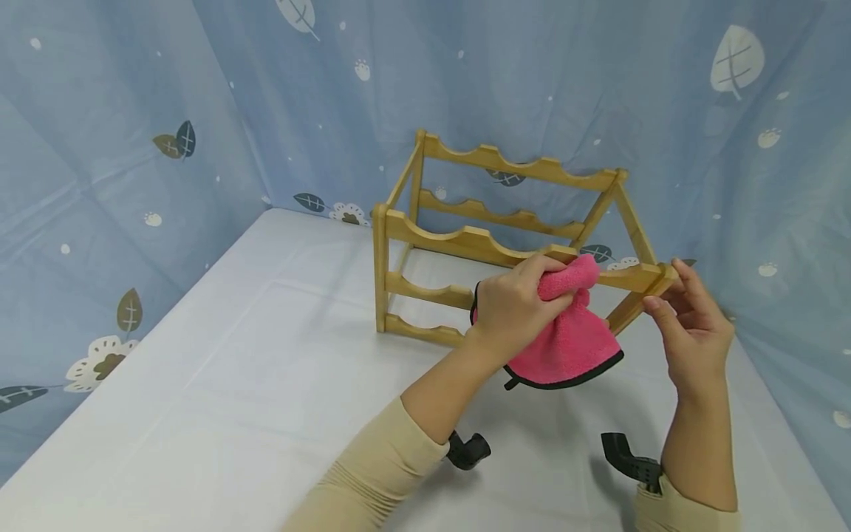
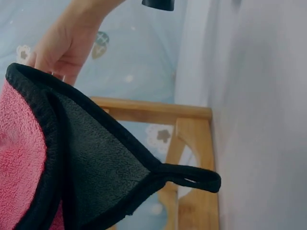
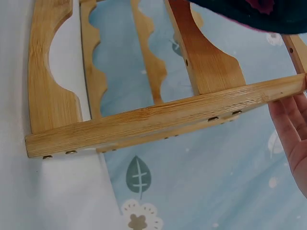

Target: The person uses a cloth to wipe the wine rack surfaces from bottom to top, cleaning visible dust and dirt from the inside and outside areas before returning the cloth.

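A wooden wine rack with scalloped rails stands on the white table. My left hand grips a bunched pink cloth against the upper front rail, near its right end. Black edging and a small black loop trim the cloth, whose dark grey underside shows in the left wrist view. With thumb and fingers, my right hand holds the top of the rack's front right post. The cloth hides part of the lower front rails.
The white table spreads out to the left and front of the rack. A blue patterned curtain hangs close behind it and along both sides. Black curved pieces sit at both wrists.
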Motion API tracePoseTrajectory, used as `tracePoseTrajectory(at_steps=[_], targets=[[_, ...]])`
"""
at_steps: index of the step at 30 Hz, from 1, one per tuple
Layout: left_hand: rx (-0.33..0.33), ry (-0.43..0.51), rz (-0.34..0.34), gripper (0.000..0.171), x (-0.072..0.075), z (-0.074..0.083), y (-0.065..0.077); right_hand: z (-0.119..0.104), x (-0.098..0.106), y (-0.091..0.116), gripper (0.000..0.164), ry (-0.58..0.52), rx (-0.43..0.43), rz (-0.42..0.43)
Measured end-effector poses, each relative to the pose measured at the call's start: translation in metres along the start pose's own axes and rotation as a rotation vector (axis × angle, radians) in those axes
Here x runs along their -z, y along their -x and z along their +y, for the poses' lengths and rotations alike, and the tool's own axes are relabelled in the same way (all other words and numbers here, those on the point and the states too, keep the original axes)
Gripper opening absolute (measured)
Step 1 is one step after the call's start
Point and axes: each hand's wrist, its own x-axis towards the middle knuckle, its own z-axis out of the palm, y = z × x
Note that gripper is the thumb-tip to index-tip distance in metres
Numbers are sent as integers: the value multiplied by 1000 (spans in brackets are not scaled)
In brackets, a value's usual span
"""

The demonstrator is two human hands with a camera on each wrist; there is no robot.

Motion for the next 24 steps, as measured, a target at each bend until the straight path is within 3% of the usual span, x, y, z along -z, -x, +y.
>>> tracePoseTrajectory(at_steps=[4, 13, 24], targets=[[22, 14, 6, 32, 8, -7, 1, 0, -2, 0, 51, 13, -11, 11], [39, 12, 90, 30, 24, -27, 5, -1, 0, -2, 50, -34, 5, -6], [55, 15, 124, 30, 45, -51, 14, -1, -2, 0, 50, -58, -10, -2]])
